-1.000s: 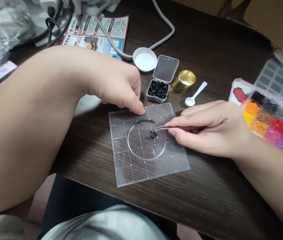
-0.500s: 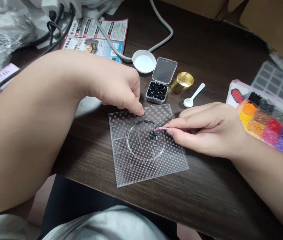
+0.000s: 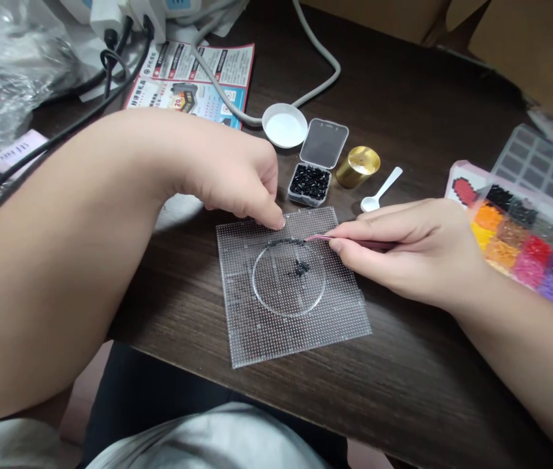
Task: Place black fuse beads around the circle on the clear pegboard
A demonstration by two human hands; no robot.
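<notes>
Tweezers (image 3: 320, 238) partly hidden by right hand (image 3: 406, 251), tips too small to tell if they grip anything. Left hand (image 3: 237, 169): most fingertips out of sight. Leaflet (image 3: 202, 94) partly behind left forearm (image 3: 95, 228), fine print unreadable. Right edge cuts off bead case (image 3: 538, 246), left edge cuts off plastic wrap (image 3: 10, 78)

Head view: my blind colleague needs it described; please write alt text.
A person's right hand holds slim pink tweezers at a curved row of small black beads on a square transparent pegboard. The left hand is at its far edge; beyond are an open clear plastic box of black beads, a shiny gold cylinder and a white spoon.
</notes>
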